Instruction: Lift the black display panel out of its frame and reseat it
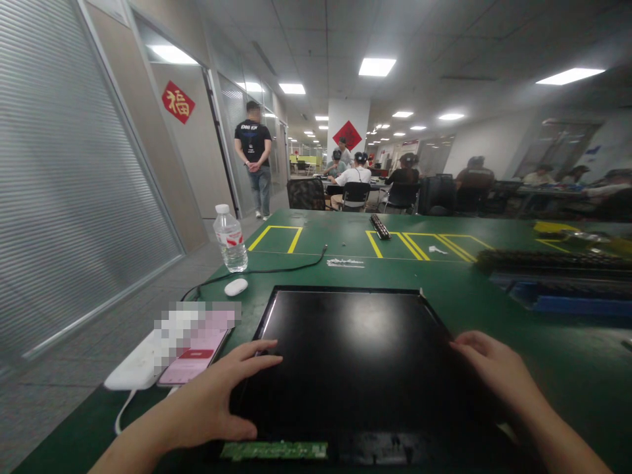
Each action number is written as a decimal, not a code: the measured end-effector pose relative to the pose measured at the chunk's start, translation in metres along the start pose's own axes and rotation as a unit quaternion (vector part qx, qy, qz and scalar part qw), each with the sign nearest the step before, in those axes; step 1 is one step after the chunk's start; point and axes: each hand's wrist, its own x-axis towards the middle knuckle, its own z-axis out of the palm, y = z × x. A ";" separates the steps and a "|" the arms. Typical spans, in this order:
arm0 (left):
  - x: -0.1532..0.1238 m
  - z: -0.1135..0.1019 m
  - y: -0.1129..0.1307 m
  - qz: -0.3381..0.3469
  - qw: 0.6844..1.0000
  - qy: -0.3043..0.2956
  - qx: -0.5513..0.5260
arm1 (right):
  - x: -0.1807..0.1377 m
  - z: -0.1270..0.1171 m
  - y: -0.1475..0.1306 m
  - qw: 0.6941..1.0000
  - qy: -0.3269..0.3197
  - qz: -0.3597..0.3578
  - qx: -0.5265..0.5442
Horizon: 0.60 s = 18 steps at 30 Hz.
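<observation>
A black flat display panel (pixel 355 368) lies on the green table in front of me, its glossy face up. Along its near edge runs a narrow green circuit board (pixel 274 450). My left hand (pixel 224 388) rests at the panel's left side, thumb and fingers spread, with fingertips over the rim. At the right edge, the fingers of my right hand (pixel 486 362) are closed together on the rim; their undersides are hidden.
Left of the panel lie a phone (pixel 195 359), a white power strip or similar block (pixel 141 359), a small white case (pixel 236 287) and a black cable (pixel 276 270). A water bottle (pixel 230 240) stands behind. Blue-and-black parts (pixel 567 296) lie right. A person (pixel 253 145) stands beyond.
</observation>
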 end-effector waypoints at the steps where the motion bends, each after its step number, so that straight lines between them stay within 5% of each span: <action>1: 0.000 -0.001 0.001 -0.001 1.000 -0.005 -0.001 | 0.000 0.000 0.000 1.000 0.000 0.002 0.000; 18: 0.000 -0.003 0.015 0.020 1.000 -0.005 0.018 | -0.001 -0.001 -0.001 1.000 0.004 -0.006 -0.004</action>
